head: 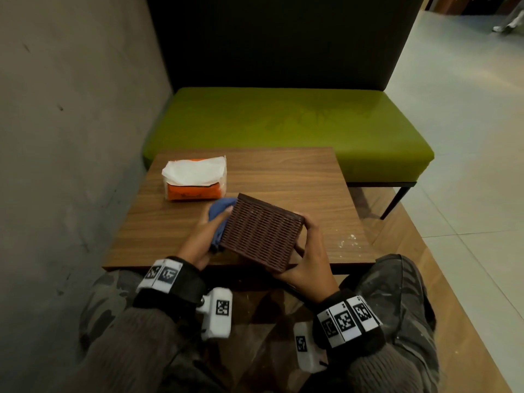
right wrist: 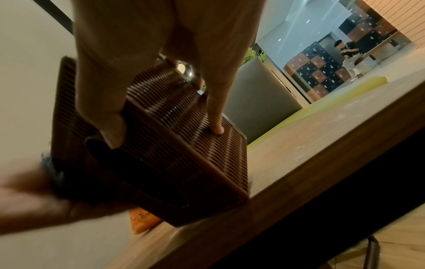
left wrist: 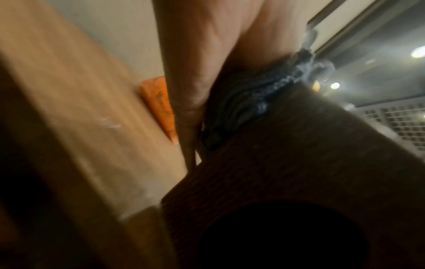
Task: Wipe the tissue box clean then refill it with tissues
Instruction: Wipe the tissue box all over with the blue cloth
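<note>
The dark brown woven-pattern tissue box point(head: 262, 232) was lifted above the near edge of the square wood-grain table point(head: 297, 177), tilted, with one ribbed face turned up toward the head camera. The right hand point(head: 307, 258) grasped it from the near right corner, thumb on the edge by the oval opening and fingers curled over the far side (the right wrist view showed one fingertip pressed flat on the ribbing). The left hand point(head: 202, 236) was wrapped around a bunched blue cloth point(head: 221, 219) and held it against the box's left side; the left wrist view, though blurred, showed the cloth's folds squeezed between palm and box. Behind them, toward the table's far left, lay an orange plastic pack of white tissues point(head: 194, 178), torn open on top, well apart from the box. Whitish specks point(head: 347, 241) marked the table near its right edge. A green cushioned bench point(head: 283, 129) stood just beyond the table, against a dark backrest.
</note>
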Demonstrator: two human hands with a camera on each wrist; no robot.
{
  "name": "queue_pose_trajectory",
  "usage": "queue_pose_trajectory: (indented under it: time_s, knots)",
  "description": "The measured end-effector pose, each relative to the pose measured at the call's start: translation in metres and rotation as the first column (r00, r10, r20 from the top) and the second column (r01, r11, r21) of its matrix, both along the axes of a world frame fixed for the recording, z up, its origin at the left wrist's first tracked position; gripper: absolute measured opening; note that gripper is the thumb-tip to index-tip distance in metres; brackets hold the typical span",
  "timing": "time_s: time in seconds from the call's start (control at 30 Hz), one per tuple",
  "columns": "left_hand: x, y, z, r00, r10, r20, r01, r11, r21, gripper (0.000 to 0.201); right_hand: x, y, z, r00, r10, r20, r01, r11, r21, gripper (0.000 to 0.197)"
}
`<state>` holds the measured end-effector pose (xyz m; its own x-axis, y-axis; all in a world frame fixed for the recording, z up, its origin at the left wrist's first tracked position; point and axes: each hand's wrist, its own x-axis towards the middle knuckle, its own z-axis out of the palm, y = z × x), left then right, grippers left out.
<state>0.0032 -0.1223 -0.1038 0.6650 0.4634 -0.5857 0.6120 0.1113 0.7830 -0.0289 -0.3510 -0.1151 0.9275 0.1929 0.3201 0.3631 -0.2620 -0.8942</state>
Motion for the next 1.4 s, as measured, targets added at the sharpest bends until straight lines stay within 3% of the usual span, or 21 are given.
queue_pose_trajectory:
  time_s: [0.03,0.07,0.17,0.27,0.33,0.4,0.5,0.57,0.67,0.73,0.87,0.97,1.03,1.1,1.17,1.27,1.3,1.37,1.4]
  knots:
    - [-0.019,-0.002,-0.003,0.979,-0.141,0.145,0.148,0.988,-0.042,0.04,-0.001,-0.001,0.001,1.0,0.006,-0.014,-0.006,1.0,0.004,0.104]
    - [-0.023,-0.017,0.001,0.958,-0.218,0.188,0.239,0.966,-0.097,0.031,-0.002,-0.001,0.002,0.999,0.014,-0.036,-0.013,1.0,0.015,0.104]
    - [-0.035,-0.015,0.017,0.961,-0.12,0.25,0.196,0.931,-0.309,0.044,-0.005,-0.003,0.008,0.992,0.045,-0.118,-0.032,0.994,0.105,0.106]
    - [-0.029,-0.008,0.019,0.965,-0.095,0.244,0.21,0.837,-0.506,0.042,-0.004,-0.011,0.015,0.985,0.097,-0.143,-0.063,0.972,0.227,0.109]
    - [-0.032,-0.011,0.033,0.955,-0.127,0.268,0.259,0.801,-0.54,0.038,-0.002,-0.019,0.019,0.972,0.179,-0.149,-0.139,0.958,0.249,0.111]
    - [-0.036,-0.016,0.038,0.939,-0.122,0.321,0.297,0.757,-0.582,0.05,0.001,-0.023,0.025,0.941,0.282,-0.186,-0.236,0.943,0.234,0.115]
    - [-0.039,-0.031,0.046,0.915,-0.132,0.381,0.314,0.825,-0.47,0.046,0.007,-0.028,0.026,0.921,0.323,-0.216,-0.292,0.942,0.163,0.121]
    - [-0.041,-0.039,0.047,0.89,-0.12,0.439,0.303,0.876,-0.375,0.045,0.008,-0.037,0.024,0.886,0.375,-0.272,-0.322,0.921,0.221,0.122]
    - [-0.04,-0.042,0.048,0.788,-0.106,0.607,0.3,0.926,-0.228,0.051,0.004,-0.046,0.031,0.743,0.543,-0.391,-0.336,0.808,0.484,0.109]
    - [-0.04,-0.041,0.047,0.712,-0.169,0.682,0.293,0.954,-0.07,0.057,0.004,-0.04,0.037,0.64,0.609,-0.468,-0.202,0.721,0.662,0.1]
    - [-0.042,-0.044,0.042,0.597,-0.394,0.699,0.221,0.918,0.329,0.06,0.005,-0.024,0.036,0.582,0.602,-0.547,0.063,0.637,0.768,0.098]
    - [-0.045,-0.043,0.043,0.556,-0.48,0.679,0.192,0.869,0.457,0.053,0.006,-0.019,0.032,0.528,0.614,-0.587,0.164,0.604,0.78,0.091]
    - [-0.046,-0.039,0.042,0.546,-0.53,0.648,0.223,0.838,0.498,0.043,0.005,-0.017,0.032,0.496,0.61,-0.619,0.171,0.63,0.758,0.088]
    - [-0.045,-0.034,0.04,0.537,-0.564,0.628,0.275,0.82,0.501,0.033,0.004,-0.015,0.029,0.523,0.567,-0.637,0.185,0.654,0.734,0.088]
    - [-0.046,-0.03,0.039,0.532,-0.525,0.664,0.24,0.846,0.477,0.035,0.004,-0.012,0.028,0.592,0.492,-0.639,0.22,0.664,0.715,0.09]
    - [-0.056,-0.031,0.043,0.528,-0.411,0.743,0.097,0.899,0.428,0.065,0.004,-0.01,0.03,0.695,0.396,-0.6,0.231,0.667,0.709,0.083]
    - [-0.062,-0.033,0.045,0.525,-0.425,0.737,0.111,0.893,0.436,0.072,0.005,-0.01,0.031,0.708,0.379,-0.596,0.236,0.669,0.705,0.084]
    - [-0.074,-0.041,0.049,0.476,-0.558,0.679,0.224,0.824,0.52,0.076,0.007,-0.008,0.033,0.711,0.34,-0.615,0.248,0.697,0.672,0.089]
    - [-0.078,-0.043,0.049,0.422,-0.665,0.616,0.259,0.74,0.621,0.075,0.007,-0.006,0.034,0.712,0.326,-0.621,0.25,0.709,0.659,0.089]
